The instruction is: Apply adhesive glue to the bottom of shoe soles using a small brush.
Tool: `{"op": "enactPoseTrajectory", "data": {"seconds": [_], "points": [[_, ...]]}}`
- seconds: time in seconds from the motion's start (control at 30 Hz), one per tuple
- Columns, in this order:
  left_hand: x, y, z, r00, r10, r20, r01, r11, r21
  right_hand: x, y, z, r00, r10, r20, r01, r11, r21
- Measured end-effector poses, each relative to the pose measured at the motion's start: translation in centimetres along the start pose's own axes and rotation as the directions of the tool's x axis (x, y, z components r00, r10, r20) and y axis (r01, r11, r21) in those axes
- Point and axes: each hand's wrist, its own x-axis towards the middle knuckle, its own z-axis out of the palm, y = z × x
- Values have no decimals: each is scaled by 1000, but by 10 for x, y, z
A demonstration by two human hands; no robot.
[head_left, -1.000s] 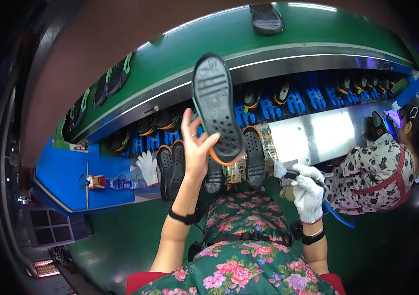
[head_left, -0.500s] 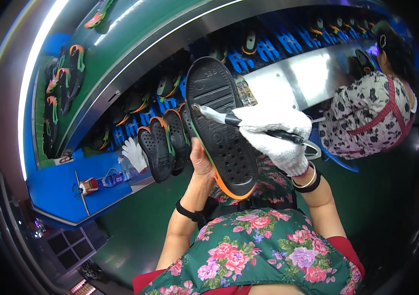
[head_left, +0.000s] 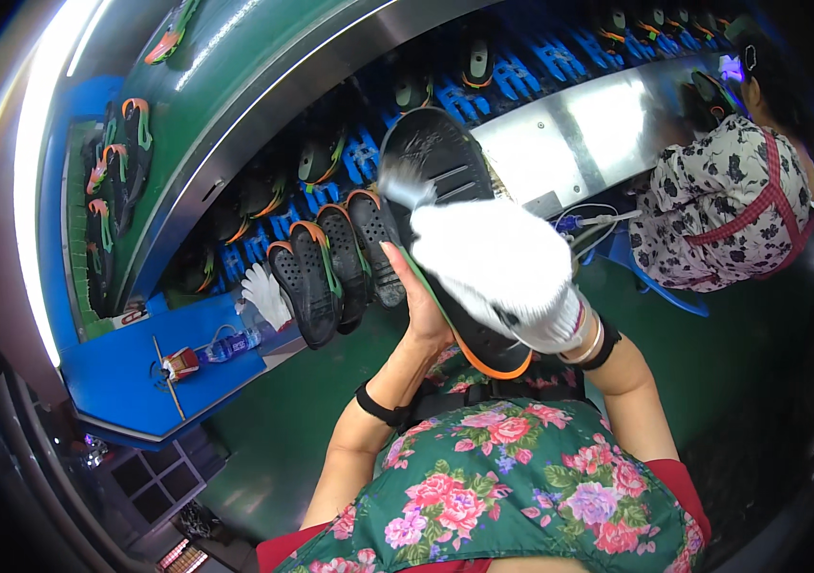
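Note:
A black shoe sole [head_left: 440, 143] with an orange and green rim is held up, its toe end away from me. My bare left hand [head_left: 424, 310] grips it by the left edge. My right hand [head_left: 497, 263], in a white knitted glove, is closed around a brush and lies across the lower half of the sole, covering much of it. The brush head [head_left: 405, 186] is smeared by motion over the upper left part of the sole. Most of its handle is hidden by the glove. Wet-looking streaks show near the toe.
Several black soles [head_left: 338, 258] stand in a row left of my left hand. A blue table [head_left: 120, 377] carries a bottle [head_left: 233, 346] and a white glove [head_left: 265, 294]. Beyond is a rack with blue holders [head_left: 497, 81]. A co-worker [head_left: 727, 205] sits at right beside a metal plate [head_left: 560, 143].
The brush has moved up the sole toward the toe, and my right glove now covers more of the sole. The sole and my left hand have shifted slightly right in view.

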Motion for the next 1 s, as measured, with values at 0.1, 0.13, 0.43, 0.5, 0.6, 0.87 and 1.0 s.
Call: {"op": "enactPoseTrajectory", "data": {"seconds": [0.1, 0.13, 0.43, 0.5, 0.6, 0.87, 1.0], "points": [[15, -20, -42, 872, 278, 404, 95, 712, -696, 5, -6, -5, 995, 79, -67, -60, 966, 253], [7, -7, -25, 991, 110, 70, -98, 982, -165, 3, 7, -2, 981, 45, -190, -1, 975, 221], [15, -26, -60, 991, 127, -45, -133, 981, -144, 8, 1, -5, 997, -69, 42, 60, 981, 185], [13, -30, -62, 994, 104, -39, -108, 983, -145, 3, 17, -1, 992, 3, -124, 13, 991, 132], [17, -26, -65, 996, 91, 12, -88, 982, -169, -5, 3, 8, 993, 70, -99, -43, 967, 251], [15, -25, -77, 987, 89, 134, -56, 970, -238, -5, 14, 3, 995, -25, -99, 47, 974, 221], [21, -24, -84, 975, 106, 197, -42, 952, -302, -14, 4, 19, 997, -62, -55, 65, 996, 61]]}}
